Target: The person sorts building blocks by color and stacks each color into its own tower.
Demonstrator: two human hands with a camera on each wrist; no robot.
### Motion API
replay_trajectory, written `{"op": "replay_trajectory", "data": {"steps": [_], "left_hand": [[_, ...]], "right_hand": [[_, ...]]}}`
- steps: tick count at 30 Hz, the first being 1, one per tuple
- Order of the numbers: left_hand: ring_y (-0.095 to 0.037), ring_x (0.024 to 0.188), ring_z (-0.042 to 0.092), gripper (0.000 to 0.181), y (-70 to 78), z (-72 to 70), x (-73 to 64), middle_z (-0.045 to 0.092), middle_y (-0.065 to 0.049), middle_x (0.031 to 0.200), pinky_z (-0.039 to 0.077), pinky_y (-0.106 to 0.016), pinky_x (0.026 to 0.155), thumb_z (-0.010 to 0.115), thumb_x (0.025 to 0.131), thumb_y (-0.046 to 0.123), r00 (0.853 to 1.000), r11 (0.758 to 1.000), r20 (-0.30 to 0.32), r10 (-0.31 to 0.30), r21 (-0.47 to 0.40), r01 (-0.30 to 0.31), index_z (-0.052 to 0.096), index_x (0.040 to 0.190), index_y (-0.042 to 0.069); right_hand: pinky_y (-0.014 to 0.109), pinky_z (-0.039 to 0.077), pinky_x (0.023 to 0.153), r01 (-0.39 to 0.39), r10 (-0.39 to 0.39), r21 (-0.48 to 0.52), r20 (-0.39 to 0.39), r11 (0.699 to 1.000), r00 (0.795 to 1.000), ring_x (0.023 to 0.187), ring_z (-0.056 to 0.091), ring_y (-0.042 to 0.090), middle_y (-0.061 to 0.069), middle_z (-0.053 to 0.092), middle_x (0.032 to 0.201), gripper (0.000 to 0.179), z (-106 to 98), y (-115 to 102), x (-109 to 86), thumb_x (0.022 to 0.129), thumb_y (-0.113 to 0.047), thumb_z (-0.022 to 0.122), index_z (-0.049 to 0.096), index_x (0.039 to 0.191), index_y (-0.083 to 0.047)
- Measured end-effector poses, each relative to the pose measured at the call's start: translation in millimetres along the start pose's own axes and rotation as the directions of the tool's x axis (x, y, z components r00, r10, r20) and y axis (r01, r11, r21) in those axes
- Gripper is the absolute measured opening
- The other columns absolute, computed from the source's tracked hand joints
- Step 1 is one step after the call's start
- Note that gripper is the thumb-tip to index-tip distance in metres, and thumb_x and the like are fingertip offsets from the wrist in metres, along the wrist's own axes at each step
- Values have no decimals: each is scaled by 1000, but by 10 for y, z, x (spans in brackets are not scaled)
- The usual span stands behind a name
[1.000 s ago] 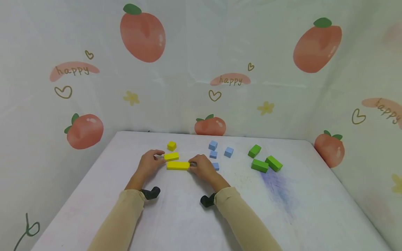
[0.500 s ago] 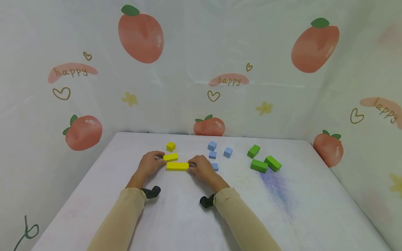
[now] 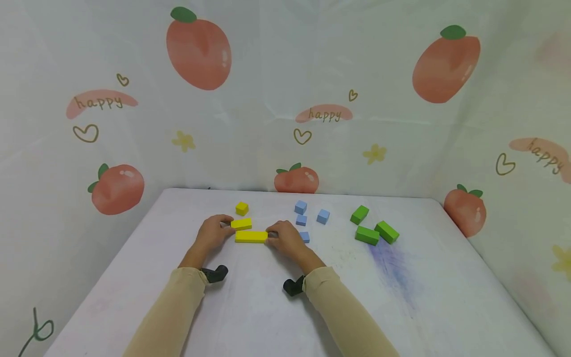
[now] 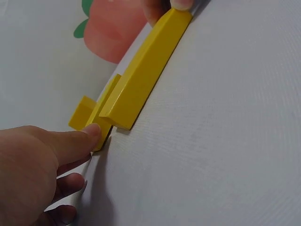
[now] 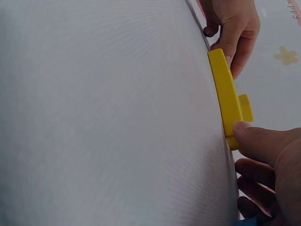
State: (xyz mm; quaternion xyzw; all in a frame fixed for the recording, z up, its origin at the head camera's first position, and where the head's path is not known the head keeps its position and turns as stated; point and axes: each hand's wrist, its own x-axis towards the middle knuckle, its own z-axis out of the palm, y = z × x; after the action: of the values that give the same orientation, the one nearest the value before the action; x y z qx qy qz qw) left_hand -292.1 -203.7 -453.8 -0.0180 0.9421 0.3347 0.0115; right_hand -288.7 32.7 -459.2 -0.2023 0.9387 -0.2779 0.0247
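Side by side on the white table lie two yellow blocks, the long block [image 3: 251,237] in front and a shorter block [image 3: 241,224] just behind it. My left hand [image 3: 213,232] pinches the shorter block's left end; the left wrist view shows the thumb [image 4: 93,131] on it. At the long block's right end, my right hand [image 3: 286,239] grips with thumb and fingers, partly covering that end. Behind both blocks sits a yellow cube [image 3: 242,208]. The long block [image 5: 225,89] hides much of the shorter one in the right wrist view.
Several light blue blocks [image 3: 301,220] lie right of centre, one [image 3: 305,237] partly behind the right hand. Farther right are three green blocks [image 3: 367,235]. A fruit-printed curtain [image 3: 250,124] hangs along the back edge of the table [image 3: 258,307].
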Motion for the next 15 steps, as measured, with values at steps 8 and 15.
{"op": "replay_trajectory", "data": {"steps": [8, 15], "left_hand": [[-30, 101, 52, 40, -34, -8, -14, 59, -13, 123, 43, -47, 91, 69, 91, 19, 1000, 999, -3, 3, -47, -3, 60, 128, 6], [-28, 97, 52, 39, -61, 18, -37, 60, -12, 121, 44, -43, 86, 69, 91, 19, 999, 997, -14, 32, -71, -33, 61, 127, 6]], "right_hand": [[36, 42, 99, 0, 0, 1, 7, 1000, 1000, 109, 54, 21, 2, 66, 110, 31, 2, -2, 1, 88, -19, 73, 71, 118, -11], [36, 42, 99, 4, -4, -8, 7, 1000, 1000, 109, 54, 21, 2, 66, 112, 31, 12, 17, 13, 88, -19, 73, 71, 119, -11]]}}
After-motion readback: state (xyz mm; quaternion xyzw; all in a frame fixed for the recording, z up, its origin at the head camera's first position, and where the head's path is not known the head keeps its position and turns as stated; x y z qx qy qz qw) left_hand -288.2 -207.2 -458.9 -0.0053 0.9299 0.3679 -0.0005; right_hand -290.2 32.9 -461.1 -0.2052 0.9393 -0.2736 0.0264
